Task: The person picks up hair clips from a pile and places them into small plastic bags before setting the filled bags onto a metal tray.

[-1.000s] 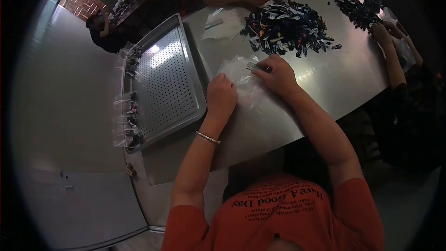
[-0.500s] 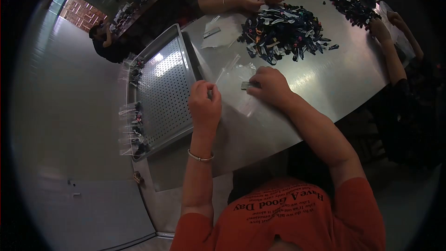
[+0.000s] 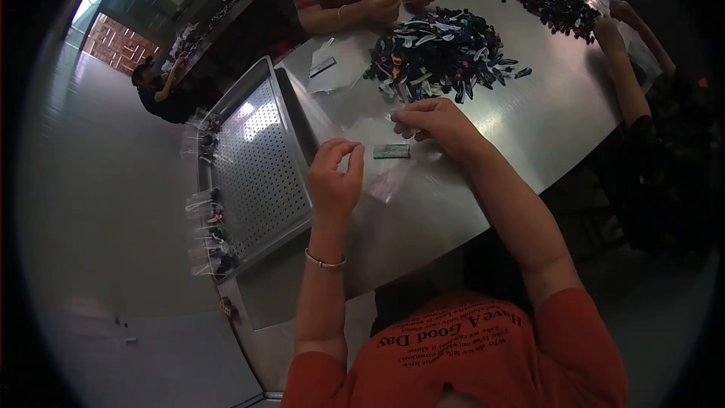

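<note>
My left hand (image 3: 336, 175) is held over the metal table near the tray, its fingers curled and the thumb close to the forefinger. What it pinches, if anything, is too thin to see. My right hand (image 3: 439, 127) has its fingertips pinched together on what looks like the edge of a clear plastic bag (image 3: 370, 127), which is hard to make out against the shiny metal. Between and below the hands lies a small grey metal bar (image 3: 392, 151), touched by neither hand. A transparent, pinkish sheet of plastic (image 3: 384, 187) lies just in front of the bar.
Beyond my hands is a heap of small dark clip-like pieces (image 3: 442, 53). A perforated metal tray (image 3: 273, 79) stands left, with filled clear bags (image 3: 205, 230) along its rim. Another bar (image 3: 322, 67) lies on plastic. Co-workers' hands (image 3: 385, 6) are across the table and at right.
My right hand has let go of the metal bar and risen slightly away from it, fingertips now pinched. My left hand stays nearly in place. The view has shifted a little.
</note>
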`<move>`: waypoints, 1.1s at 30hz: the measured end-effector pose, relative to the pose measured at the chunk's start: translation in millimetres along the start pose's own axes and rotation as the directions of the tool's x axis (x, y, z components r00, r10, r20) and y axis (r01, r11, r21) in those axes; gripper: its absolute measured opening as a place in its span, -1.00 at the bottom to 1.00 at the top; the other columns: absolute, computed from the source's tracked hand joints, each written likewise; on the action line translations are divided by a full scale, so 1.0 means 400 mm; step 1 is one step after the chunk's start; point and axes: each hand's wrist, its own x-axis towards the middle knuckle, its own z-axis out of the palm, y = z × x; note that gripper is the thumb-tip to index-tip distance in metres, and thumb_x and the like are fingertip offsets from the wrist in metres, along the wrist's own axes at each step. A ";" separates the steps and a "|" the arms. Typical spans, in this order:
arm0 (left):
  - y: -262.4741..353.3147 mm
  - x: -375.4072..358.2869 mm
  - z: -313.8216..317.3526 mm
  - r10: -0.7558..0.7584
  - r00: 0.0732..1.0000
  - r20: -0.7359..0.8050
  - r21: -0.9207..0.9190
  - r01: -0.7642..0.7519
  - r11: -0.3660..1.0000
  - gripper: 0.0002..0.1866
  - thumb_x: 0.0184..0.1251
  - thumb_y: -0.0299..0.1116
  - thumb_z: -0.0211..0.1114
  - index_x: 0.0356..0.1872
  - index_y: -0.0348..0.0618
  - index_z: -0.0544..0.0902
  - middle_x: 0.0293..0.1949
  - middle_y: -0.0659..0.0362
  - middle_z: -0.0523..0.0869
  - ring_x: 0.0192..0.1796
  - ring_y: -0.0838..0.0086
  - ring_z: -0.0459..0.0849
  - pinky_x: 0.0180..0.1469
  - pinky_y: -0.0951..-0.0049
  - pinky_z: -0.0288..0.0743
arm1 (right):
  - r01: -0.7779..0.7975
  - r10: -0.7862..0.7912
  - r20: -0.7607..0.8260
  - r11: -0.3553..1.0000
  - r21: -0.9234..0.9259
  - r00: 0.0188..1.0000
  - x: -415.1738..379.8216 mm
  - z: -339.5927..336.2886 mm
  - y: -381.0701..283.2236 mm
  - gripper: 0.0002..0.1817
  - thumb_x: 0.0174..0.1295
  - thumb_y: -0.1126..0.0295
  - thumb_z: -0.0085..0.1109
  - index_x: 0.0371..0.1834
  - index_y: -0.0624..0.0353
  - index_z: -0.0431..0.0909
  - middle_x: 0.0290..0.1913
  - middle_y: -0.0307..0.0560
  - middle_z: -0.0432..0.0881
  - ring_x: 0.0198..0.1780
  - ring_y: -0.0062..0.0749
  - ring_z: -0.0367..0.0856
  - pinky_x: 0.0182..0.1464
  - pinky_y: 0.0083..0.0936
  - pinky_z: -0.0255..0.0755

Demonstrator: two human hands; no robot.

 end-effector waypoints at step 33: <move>0.045 0.026 0.111 -0.488 0.698 0.524 -0.751 0.649 0.121 -0.76 0.37 -0.28 0.23 -0.36 -0.28 0.55 -0.40 0.09 0.66 -0.35 0.33 0.69 -0.21 0.34 0.64 | 0.205 -0.212 -0.115 0.976 -0.071 0.971 -0.005 0.017 -0.010 -0.77 0.05 0.28 0.45 -0.50 0.21 0.65 -0.53 -0.27 0.61 -0.48 -0.70 0.49 -0.42 -0.73 0.33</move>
